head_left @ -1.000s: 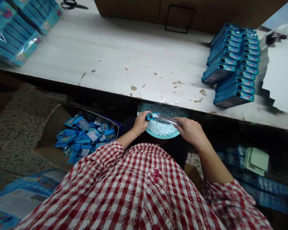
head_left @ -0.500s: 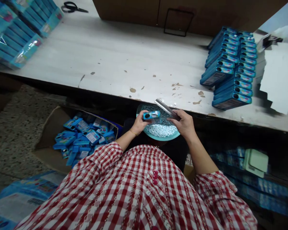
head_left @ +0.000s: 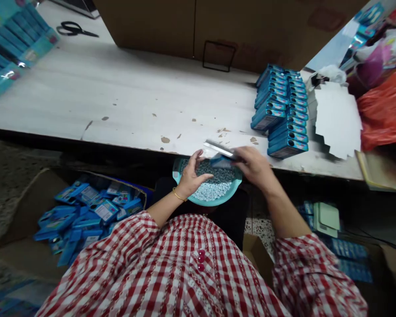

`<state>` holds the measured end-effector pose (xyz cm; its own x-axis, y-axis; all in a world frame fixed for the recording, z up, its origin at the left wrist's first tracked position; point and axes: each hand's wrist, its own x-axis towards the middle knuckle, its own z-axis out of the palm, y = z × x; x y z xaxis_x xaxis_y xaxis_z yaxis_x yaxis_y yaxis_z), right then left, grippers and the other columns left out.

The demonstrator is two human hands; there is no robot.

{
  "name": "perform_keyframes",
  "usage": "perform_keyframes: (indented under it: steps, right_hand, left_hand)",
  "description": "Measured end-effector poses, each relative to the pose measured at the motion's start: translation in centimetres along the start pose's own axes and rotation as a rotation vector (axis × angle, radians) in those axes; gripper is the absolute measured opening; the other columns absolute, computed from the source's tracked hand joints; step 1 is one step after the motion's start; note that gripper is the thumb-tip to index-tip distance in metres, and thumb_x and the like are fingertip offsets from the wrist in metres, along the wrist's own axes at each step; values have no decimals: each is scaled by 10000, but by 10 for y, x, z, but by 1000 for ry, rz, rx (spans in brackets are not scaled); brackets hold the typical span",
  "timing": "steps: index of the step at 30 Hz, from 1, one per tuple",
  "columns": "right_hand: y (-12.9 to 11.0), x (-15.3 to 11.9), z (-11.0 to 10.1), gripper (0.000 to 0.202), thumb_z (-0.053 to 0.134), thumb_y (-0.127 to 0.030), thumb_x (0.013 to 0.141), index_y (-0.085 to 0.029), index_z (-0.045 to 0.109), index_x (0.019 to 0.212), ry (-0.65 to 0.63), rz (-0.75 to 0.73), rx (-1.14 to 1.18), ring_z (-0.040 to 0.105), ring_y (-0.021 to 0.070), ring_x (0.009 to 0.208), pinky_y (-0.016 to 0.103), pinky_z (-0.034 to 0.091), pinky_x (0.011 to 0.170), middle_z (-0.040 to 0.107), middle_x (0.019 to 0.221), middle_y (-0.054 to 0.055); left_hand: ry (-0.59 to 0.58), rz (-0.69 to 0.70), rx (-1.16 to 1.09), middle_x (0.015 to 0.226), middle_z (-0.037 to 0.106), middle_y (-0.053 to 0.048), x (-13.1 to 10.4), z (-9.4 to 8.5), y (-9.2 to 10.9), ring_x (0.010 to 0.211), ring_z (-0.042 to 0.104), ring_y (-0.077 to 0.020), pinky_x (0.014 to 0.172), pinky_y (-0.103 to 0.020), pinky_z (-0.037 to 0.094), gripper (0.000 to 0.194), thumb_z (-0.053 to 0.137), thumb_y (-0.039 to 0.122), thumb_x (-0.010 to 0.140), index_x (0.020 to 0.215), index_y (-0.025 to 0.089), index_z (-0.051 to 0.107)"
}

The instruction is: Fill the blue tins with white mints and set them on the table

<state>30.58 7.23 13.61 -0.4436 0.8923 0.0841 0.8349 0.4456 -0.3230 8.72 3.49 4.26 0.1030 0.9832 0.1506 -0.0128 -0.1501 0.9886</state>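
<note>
Over a turquoise basin [head_left: 214, 202] of small pale pellets, my left hand [head_left: 192, 177] is spread, thumb and fingers apart, with nothing in it. My right hand [head_left: 254, 168] grips a metal tube [head_left: 218, 149] that points left, and a small blue box [head_left: 221, 161], blurred by motion, is held just under it. Both are above the basin's back part. To the left, a cardboard box [head_left: 23, 233] contains loose blue packs [head_left: 104, 210]. Two rows of upright blue boxes [head_left: 287, 147] stand on the white table [head_left: 135, 97] at the right.
Black scissors [head_left: 74, 29] and wrapped blue packs [head_left: 16, 39] lie at the table's left. A large brown carton [head_left: 158, 26] stands at the back. At the right are white card sheets [head_left: 338, 119] and a red bag [head_left: 387, 108]. A pale green device [head_left: 326, 218] sits below the table.
My left hand has let go of the small blue box and opened. That box is now at my right hand with the metal tube. The camera view has shifted right.
</note>
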Motion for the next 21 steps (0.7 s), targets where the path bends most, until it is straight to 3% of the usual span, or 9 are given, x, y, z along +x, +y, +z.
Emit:
perform_keyframes:
  steps: [4, 7, 9, 13, 15, 16, 18, 21]
  right_hand:
    - [76, 26, -41, 343, 548, -230, 802, -176, 607, 1136, 183, 192, -217, 526, 270, 1013, 415, 407, 890, 618, 1100, 101]
    - [118, 42, -50, 333, 541, -211, 805, -158, 613, 1126, 194, 330, -293, 526, 266, 1030, 409, 403, 886, 623, 1108, 119]
    - [130, 44, -50, 350, 489, -227, 851, -137, 593, 1173, 250, 348, -309, 482, 253, 1128, 393, 371, 930, 582, 1215, 138]
    - [118, 30, -43, 429, 399, -298, 907, -99, 548, 1257, 395, 282, -311, 427, 232, 1212, 337, 316, 989, 510, 1327, 163]
    - [97, 20, -31, 442, 403, -325, 901, -97, 561, 1244, 406, 238, -275, 501, 232, 1127, 319, 359, 948, 583, 1225, 175]
    - [85, 15, -23, 440, 415, -336, 891, -106, 573, 1232, 401, 216, -251, 536, 236, 1079, 322, 384, 920, 616, 1166, 173]
    - [62, 6, -2, 419, 458, -363, 860, -157, 610, 1193, 390, 179, -214, 585, 253, 1002, 347, 426, 864, 653, 1085, 157]
    - [37, -3, 33, 424, 521, -415, 800, -205, 657, 1142, 344, 142, -215, 635, 285, 875, 370, 468, 747, 689, 927, 155]
  left_hand:
    - [41, -23, -39, 1222, 576, -129, -6, -24, 9, 1030, 623, -206, 944, -393, 498, 519, 666, 294, 759, 1229, 197, 470]
    - [200, -99, 19, 1112, 621, -115, -23, -60, -3, 900, 656, -178, 881, -379, 529, 420, 644, 318, 767, 1142, 176, 520]
    - [361, -127, 85, 1085, 625, -108, -39, -94, -19, 871, 655, -166, 871, -371, 529, 441, 660, 325, 737, 1125, 171, 518]
    - [749, -233, 268, 1074, 613, -95, -78, -175, -64, 897, 634, -173, 912, -403, 495, 478, 672, 305, 677, 1106, 187, 499]
    - [872, -429, 387, 1063, 609, -110, -104, -209, -84, 948, 620, -211, 920, -453, 473, 434, 637, 309, 690, 1080, 179, 496]
    - [851, -571, 450, 1062, 605, -131, -118, -223, -92, 972, 614, -244, 916, -483, 460, 427, 644, 308, 679, 1054, 162, 501]
    - [647, -785, 531, 1056, 604, -162, -149, -244, -108, 1061, 576, -311, 948, -537, 399, 441, 686, 332, 652, 1006, 142, 505]
    - [588, -814, 501, 975, 635, -152, -195, -261, -135, 1045, 583, -326, 941, -495, 395, 473, 761, 376, 586, 915, 127, 531]
